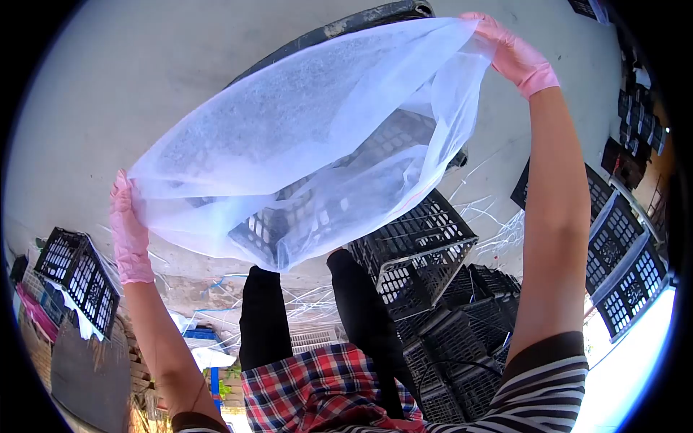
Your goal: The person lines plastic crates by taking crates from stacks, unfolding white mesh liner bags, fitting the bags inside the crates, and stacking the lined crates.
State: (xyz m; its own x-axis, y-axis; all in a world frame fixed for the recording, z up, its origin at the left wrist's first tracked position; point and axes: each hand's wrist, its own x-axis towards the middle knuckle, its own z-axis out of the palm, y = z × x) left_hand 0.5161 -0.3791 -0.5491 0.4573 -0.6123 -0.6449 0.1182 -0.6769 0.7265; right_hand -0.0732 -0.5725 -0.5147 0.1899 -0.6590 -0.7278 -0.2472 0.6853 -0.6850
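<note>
A thin, see-through white sheet or bag [274,123] is stretched wide between my two pink-gloved hands. My left hand [131,227] is closed on its left edge. At the upper right, my right hand [511,54] pinches the opposite corner. The material sags in the middle in loose folds, and I cannot tell whether it is a single layer. Through it shows a black plastic crate [268,229], mostly veiled by the material. Part of a dark curved rim [332,30] sticks out beyond the far edge of the white material.
A black crate [419,249] stands by my legs, with several more crates [455,346] piled behind it. Another crate [79,281] is at the left, and crates [624,245] stand at the right. White strips [505,234] lie scattered on the grey floor [130,94].
</note>
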